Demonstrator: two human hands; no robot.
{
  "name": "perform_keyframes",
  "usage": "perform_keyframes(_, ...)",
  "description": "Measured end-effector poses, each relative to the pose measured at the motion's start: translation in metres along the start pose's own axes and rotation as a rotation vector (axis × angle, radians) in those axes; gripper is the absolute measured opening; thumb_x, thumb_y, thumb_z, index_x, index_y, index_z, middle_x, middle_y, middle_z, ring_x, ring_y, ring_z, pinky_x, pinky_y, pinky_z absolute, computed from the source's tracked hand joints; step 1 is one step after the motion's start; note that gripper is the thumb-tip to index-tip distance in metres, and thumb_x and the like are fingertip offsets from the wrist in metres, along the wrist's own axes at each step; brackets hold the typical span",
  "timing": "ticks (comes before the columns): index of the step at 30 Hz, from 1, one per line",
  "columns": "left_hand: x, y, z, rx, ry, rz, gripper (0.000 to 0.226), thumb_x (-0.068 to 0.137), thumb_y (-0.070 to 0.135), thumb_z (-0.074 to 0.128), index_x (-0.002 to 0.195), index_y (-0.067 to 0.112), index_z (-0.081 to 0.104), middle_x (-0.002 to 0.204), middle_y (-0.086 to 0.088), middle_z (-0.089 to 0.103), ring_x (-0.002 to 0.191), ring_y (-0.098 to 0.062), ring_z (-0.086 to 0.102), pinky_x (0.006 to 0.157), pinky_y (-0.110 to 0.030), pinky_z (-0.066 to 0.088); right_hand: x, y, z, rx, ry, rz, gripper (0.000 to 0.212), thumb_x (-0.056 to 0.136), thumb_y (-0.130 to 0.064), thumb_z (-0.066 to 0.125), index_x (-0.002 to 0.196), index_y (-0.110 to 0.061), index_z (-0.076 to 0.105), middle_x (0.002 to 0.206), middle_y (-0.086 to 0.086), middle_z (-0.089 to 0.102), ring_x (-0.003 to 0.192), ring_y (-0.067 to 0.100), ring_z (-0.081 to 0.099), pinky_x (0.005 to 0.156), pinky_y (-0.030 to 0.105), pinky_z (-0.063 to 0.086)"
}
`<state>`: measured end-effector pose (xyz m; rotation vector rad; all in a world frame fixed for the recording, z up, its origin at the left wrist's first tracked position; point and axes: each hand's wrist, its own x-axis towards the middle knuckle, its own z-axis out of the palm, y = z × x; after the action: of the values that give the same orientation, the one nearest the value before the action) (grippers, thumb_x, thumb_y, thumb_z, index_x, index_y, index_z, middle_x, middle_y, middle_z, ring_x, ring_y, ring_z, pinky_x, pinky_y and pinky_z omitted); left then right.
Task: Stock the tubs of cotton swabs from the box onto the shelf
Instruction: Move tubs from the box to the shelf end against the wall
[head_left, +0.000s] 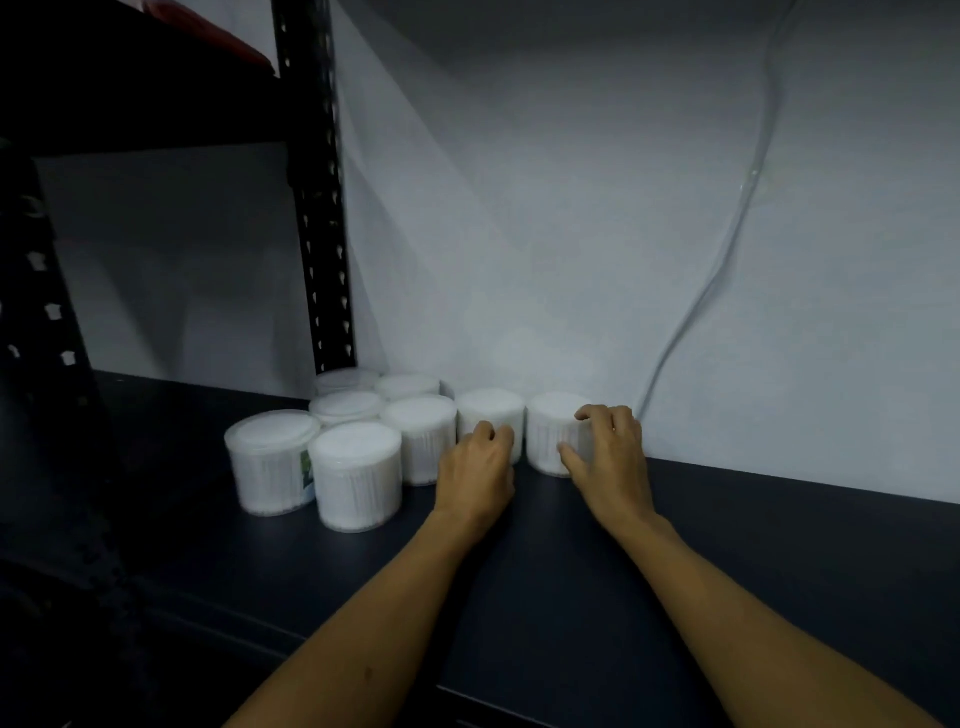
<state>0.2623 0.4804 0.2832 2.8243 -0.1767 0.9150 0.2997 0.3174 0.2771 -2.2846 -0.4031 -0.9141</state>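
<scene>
Eight tubs (355, 475) stood on the shelf (727, 545) by the wall, the left hand (475, 467) curled on one tub (491, 415), the right hand (608, 457) clasping the end tub (553, 421); the box was unseen, so what remained was unclear.

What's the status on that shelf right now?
Left hand grips one white round plastic tub; right hand grips its neighbour. Both on dark shelf. Nothing in the way.
</scene>
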Motion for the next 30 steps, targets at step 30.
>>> perform_keyframes(30,-0.032,-0.001,-0.014,-0.184,-0.262,-0.029,0.018,0.086,0.022,0.050,0.080,0.009,0.061,0.085,-0.005,0.063,0.075,-0.020,0.059,0.064,-0.039,0.052,-0.053,-0.004,-0.062,-0.111,-0.481,0.030,0.026,0.094,-0.022,0.051,0.114,-0.015,0.066,0.116,0.000,0.065,0.102,0.014,0.059,0.088,0.032,0.050)
